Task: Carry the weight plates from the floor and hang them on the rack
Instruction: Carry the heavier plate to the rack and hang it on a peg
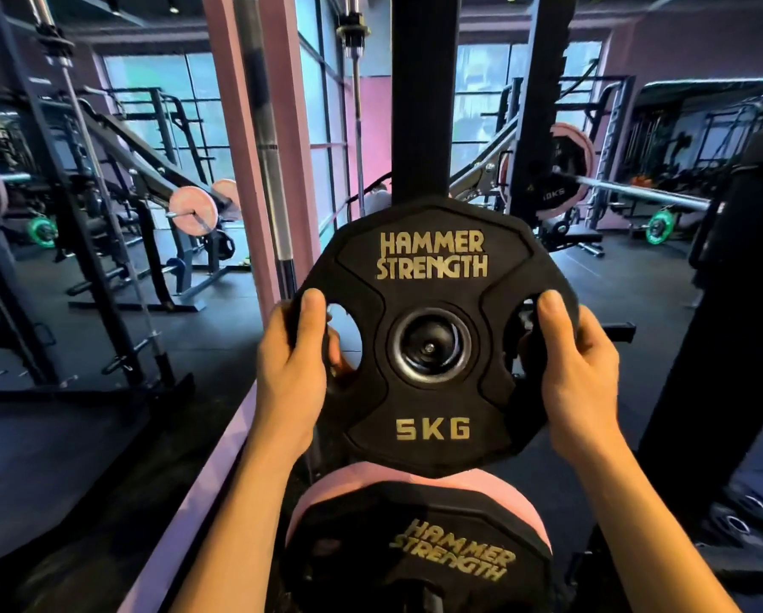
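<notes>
I hold a black 5 kg weight plate upright in front of the rack's black post. It reads HAMMER STRENGTH in gold. My left hand grips its left edge, thumb on the face and fingers through the left hole. My right hand grips the right edge the same way. The end of a rack peg shows through the plate's metal centre ring. Below, another black plate hangs in front of a pink plate.
Black plates lie on the dark floor at the lower right. A pink column and upright barbells stand just left of the post. Squat racks with loaded bars fill both sides. A black upright stands close on the right.
</notes>
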Available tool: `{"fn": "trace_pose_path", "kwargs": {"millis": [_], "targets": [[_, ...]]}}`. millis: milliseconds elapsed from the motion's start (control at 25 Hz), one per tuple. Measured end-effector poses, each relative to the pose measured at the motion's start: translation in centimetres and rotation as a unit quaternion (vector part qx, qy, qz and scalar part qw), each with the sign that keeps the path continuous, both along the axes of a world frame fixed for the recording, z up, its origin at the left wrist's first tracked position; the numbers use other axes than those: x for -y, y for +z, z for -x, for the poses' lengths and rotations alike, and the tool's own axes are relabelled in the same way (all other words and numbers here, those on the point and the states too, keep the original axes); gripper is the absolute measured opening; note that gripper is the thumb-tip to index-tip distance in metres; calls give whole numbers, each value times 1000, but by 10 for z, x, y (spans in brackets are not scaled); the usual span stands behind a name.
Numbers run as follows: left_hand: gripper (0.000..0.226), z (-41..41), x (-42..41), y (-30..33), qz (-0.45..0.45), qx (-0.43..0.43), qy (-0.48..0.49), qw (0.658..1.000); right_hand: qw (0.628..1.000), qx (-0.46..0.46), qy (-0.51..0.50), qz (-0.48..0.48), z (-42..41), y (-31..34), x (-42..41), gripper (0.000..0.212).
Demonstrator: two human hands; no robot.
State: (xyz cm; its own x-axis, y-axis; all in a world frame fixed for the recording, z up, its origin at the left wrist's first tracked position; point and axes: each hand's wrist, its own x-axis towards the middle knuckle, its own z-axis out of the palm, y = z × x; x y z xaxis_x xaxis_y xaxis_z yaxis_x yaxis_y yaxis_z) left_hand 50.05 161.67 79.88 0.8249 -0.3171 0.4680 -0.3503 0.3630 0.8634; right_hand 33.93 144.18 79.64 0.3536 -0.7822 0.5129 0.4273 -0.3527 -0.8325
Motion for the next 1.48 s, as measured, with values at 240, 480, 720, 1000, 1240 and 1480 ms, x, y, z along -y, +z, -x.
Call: {"fn": "trace_pose_path", "kwargs": {"millis": [240, 480, 720, 1000, 1240, 1480], "targets": [[44, -36, 36, 9, -3, 43, 13, 999, 999, -18, -15, 42, -28, 9, 29, 47], [38, -82, 81, 16, -24, 63, 20, 998, 999, -33, -16, 13, -74, 9, 69, 46], [39, -114, 113, 18, -34, 58, 22, 998, 999, -44, -22, 17, -110, 10, 102, 46], [35, -130, 129, 16, -26, 76, 7, 997, 999, -27, -13, 19, -128, 6, 120, 43], [30, -123, 120, 15, -77, 102, 42, 991, 996, -79, 1, 40, -116, 5, 115, 32], [45, -94, 81, -7, -104, 68, 17, 992, 996, -69, 1, 50, -79, -13, 77, 30]]}}
